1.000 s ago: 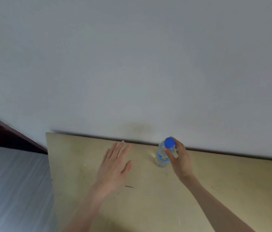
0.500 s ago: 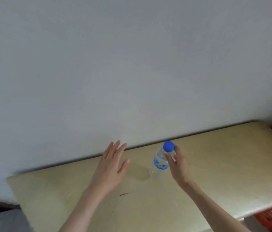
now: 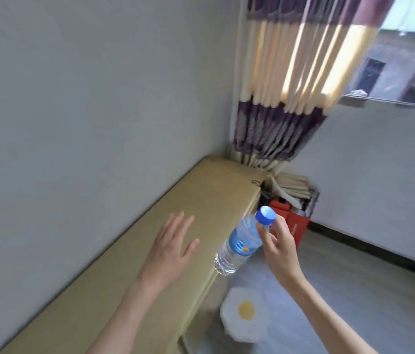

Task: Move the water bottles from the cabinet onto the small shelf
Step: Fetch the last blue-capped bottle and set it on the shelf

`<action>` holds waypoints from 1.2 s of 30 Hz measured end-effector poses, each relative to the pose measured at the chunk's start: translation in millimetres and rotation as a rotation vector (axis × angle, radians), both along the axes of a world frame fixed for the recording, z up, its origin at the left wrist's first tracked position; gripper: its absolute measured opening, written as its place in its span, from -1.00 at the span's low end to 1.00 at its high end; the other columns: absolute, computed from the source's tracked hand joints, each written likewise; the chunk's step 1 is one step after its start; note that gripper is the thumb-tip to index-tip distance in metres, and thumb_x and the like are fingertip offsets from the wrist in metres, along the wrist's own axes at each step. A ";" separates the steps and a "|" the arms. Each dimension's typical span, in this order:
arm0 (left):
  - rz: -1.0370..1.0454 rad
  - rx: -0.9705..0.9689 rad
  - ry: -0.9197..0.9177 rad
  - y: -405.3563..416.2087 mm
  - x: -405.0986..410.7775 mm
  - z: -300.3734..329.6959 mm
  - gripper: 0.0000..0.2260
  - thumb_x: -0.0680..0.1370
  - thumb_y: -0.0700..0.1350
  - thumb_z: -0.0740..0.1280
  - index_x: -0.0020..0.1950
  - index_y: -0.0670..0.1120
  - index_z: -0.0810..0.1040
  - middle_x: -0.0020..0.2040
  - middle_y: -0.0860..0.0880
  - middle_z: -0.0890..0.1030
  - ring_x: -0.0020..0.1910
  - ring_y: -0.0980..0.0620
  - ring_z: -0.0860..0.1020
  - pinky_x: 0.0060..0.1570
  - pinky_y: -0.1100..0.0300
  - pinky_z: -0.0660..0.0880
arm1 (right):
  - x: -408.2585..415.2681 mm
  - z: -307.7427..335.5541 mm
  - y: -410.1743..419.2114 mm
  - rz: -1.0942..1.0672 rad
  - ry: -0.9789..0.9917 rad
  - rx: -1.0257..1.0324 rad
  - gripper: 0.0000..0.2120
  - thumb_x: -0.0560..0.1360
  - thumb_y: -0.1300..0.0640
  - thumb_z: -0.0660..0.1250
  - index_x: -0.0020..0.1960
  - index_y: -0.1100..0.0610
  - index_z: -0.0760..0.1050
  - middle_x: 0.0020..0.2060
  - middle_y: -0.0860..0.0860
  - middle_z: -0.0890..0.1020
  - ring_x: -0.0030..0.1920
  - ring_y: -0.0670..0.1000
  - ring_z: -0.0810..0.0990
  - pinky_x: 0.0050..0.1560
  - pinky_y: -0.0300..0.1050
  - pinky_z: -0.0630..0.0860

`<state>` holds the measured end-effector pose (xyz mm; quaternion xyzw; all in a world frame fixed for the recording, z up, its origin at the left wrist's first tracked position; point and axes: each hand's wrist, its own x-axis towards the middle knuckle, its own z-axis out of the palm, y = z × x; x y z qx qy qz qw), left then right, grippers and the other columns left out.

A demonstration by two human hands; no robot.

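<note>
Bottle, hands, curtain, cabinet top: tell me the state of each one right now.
Bottle: cap on, tilted, lifted off the cabinet.
Right hand: fingers pinch the bottle's neck.
Left hand: open, fingers spread, holds nothing.
Curtain: gathered beside the window.
Cabinet top: bare where visible.

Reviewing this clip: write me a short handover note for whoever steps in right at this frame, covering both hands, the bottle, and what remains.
Right hand: pinches the water bottle near its blue cap; bottle is tilted, lifted clear of the cabinet top, over its front edge.
Left hand: open, fingers spread above the cabinet top, holding nothing.
Done: one bottle picked up off the cabinet.
Left: carry it to the small shelf and set it down. I cannot pick out the shelf for certain; clutter sits by the curtain past the cabinet's far end. No other bottles are in view.
</note>
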<state>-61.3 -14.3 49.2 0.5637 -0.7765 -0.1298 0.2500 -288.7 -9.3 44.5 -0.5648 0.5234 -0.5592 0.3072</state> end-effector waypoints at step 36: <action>-1.954 -0.098 0.168 532.9 -1063.4 7.9 -0.52 0.53 0.14 0.09 0.36 -0.10 0.30 0.38 -0.17 0.34 0.42 -0.16 0.21 0.34 -0.02 0.22 | -725.3 19.4 758.7 -2.320 0.038 0.206 -0.68 0.30 0.07 0.51 -0.09 0.17 0.45 -0.15 -0.01 0.55 -0.14 0.02 0.48 -0.09 -0.20 0.33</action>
